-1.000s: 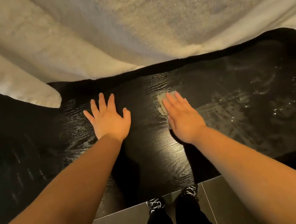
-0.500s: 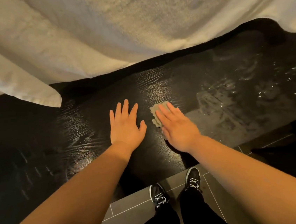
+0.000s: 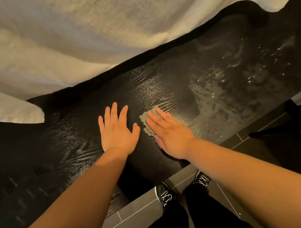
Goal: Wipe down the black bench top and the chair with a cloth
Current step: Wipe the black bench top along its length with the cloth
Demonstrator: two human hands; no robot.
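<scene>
The right fingers [image 3: 165,117] are laid straight and close together, flat upon the cloth [image 3: 145,122]. Nothing is pinched or curled round. The cloth is pressed to the bench [image 3: 218,92] under the right hand [image 3: 170,136], near the front edge. Only its ragged left margin and a scrap by the heel of the palm are left showing.

The left fingers [image 3: 114,112] are slightly spread and rested flat on the bare top. The left hand [image 3: 118,134] is set just beside the cloth without touching it.

The cloth is judged small, thin, soft and probably damp. It would be expected to crumple or slip out if pushed from one edge only. It is best driven by flat pressure over its middle, and an edge could be pinched when it has to be lifted.

The bench is glossy. Smears and droplets are seen to the right of the hands, so the surface may be slick there.

White bedding [image 3: 82,37] hangs over the far edge. A dark frame [image 3: 294,115] at the right border may be the chair, though it is too dim to be sure. Grey tiles [image 3: 134,219] and black shoes [image 3: 165,192] are seen below.
</scene>
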